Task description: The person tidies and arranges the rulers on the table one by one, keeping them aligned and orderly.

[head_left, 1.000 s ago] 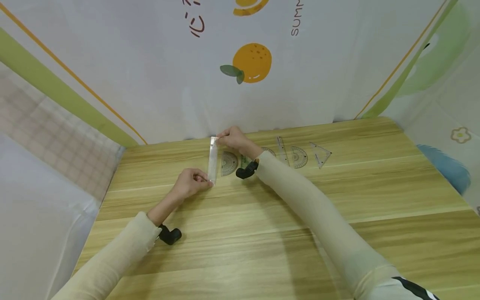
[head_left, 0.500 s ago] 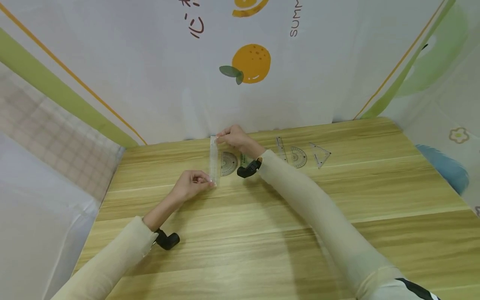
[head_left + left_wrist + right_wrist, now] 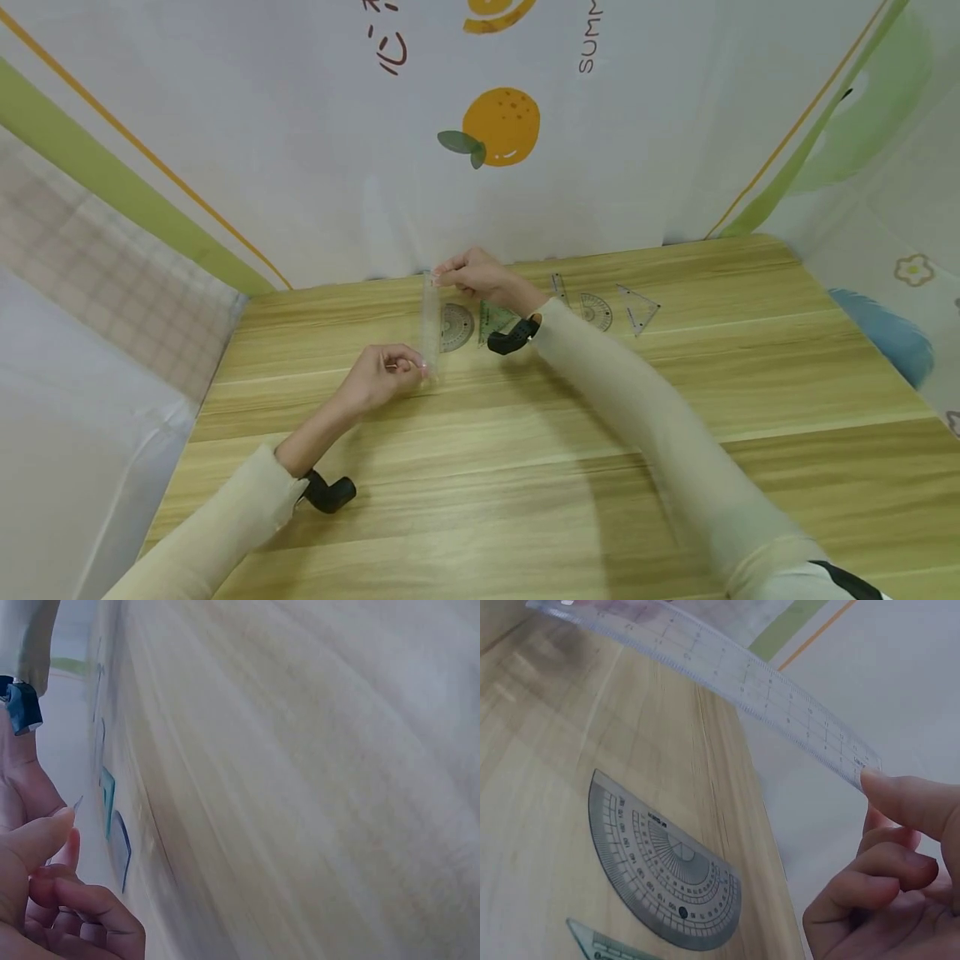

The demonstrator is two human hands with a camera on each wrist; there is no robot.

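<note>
Both hands hold a clear plastic ruler (image 3: 431, 321) by its ends, raised off the wooden table. My left hand (image 3: 386, 372) pinches the near end between thumb and finger. At the far end, my right hand (image 3: 483, 277) has the corner between thumb and fingers. The right wrist view shows the ruler (image 3: 765, 690) slightly bowed, its scale facing that camera. Just right of it lies a clear protractor (image 3: 456, 327), then a green set square (image 3: 491, 321), partly covered by the right wrist's camera. In the left wrist view, only a sliver of the ruler shows at the left hand (image 3: 75, 907).
Farther right along the table (image 3: 465, 500) lie a narrow clear ruler (image 3: 558, 287), partly behind the right sleeve, a second protractor (image 3: 597, 312) and a clear set square (image 3: 638, 308). A white printed cloth (image 3: 300, 150) hangs behind the table's back edge.
The ruler has shifted slightly right and tilted, losing its bright glare. My right hand and forearm have moved a little right, uncovering more of the green set square. Both hands keep hold.
</note>
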